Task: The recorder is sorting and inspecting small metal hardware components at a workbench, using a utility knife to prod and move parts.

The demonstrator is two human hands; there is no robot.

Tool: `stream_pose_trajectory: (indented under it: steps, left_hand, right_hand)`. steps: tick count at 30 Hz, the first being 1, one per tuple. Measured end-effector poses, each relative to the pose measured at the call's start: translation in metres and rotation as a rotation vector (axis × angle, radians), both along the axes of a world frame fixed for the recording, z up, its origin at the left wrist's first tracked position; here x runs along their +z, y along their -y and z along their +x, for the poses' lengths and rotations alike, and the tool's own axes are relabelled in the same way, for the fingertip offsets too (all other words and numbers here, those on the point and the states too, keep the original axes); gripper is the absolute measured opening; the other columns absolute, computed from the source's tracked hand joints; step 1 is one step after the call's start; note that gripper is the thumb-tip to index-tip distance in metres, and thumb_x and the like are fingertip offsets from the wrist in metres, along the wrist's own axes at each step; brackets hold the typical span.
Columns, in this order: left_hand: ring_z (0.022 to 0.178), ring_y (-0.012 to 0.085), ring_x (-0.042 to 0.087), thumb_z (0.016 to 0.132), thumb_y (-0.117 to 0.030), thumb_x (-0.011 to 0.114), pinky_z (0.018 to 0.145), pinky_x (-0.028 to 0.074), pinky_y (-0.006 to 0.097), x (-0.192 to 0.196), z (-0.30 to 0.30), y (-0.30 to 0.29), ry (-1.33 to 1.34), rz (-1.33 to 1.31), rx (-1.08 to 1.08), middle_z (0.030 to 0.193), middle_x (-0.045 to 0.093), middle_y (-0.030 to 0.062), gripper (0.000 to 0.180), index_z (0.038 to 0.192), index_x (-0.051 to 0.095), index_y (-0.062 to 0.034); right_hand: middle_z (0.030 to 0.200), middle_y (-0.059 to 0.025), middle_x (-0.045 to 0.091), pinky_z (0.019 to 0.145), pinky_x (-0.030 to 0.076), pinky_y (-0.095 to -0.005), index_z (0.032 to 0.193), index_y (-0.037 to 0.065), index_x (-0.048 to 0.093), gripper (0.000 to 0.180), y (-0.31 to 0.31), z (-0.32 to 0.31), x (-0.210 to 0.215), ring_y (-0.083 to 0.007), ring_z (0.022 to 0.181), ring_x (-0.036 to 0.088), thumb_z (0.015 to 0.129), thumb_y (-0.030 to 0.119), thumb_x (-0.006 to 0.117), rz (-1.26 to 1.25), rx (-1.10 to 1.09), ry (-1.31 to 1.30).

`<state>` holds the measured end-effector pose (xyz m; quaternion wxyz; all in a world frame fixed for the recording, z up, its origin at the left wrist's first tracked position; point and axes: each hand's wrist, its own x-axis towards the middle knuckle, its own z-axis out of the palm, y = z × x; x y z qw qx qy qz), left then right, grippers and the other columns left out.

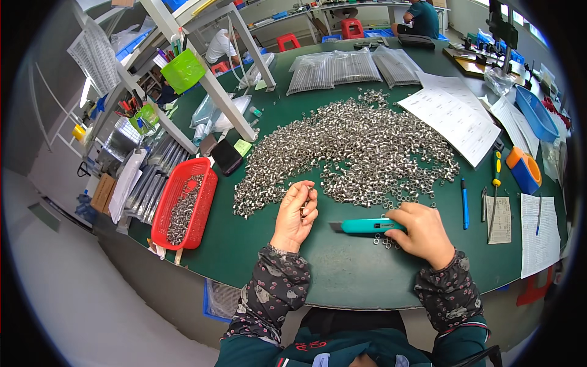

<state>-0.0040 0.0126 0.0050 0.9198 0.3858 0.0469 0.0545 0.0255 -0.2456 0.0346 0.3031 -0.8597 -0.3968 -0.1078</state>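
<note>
A teal utility knife (367, 226) is gripped in my right hand (422, 231), its dark blade end pointing left. Beneath that hand several loose metal rings (385, 241) lie on the green table top. My left hand (295, 214), palm turned up, has its fingers curled around small metal rings (302, 211); how many is hidden by the fingers. Just beyond both hands spreads a wide heap of small shiny metal rings (361, 144). A red plastic basket (208, 196) with more small metal pieces inside stands left of my left hand.
Plastic bags of metal tubes (354, 66) lie behind the heap. Paper sheets (452, 116), a blue pen (465, 205), a yellow-green screwdriver (496, 168) and a blue-orange tape dispenser (524, 171) are to the right. A black phone (227, 157) and white shelf posts (214, 92) are left.
</note>
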Motion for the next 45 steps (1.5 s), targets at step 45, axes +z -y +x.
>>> stream_pose_trajectory:
  steps: [45]
  left_hand:
    - [0.048, 0.0021, 0.033, 0.087, -0.012, 0.049, 0.038, 0.025, 0.014, -0.007, 0.0, 0.006, -0.062, 0.256, -0.021, 0.07, 0.05, 0.0012, 0.014, 0.095, 0.054, -0.001]
  right_hand:
    - [0.065, -0.0126, 0.056, 0.05, 0.042, -0.0338, 0.082, 0.003, 0.057, 0.024, -0.014, -0.01, -0.008, -0.0277, 0.055, 0.055, 0.069, 0.022, 0.066, 0.344, -0.14, 0.047]
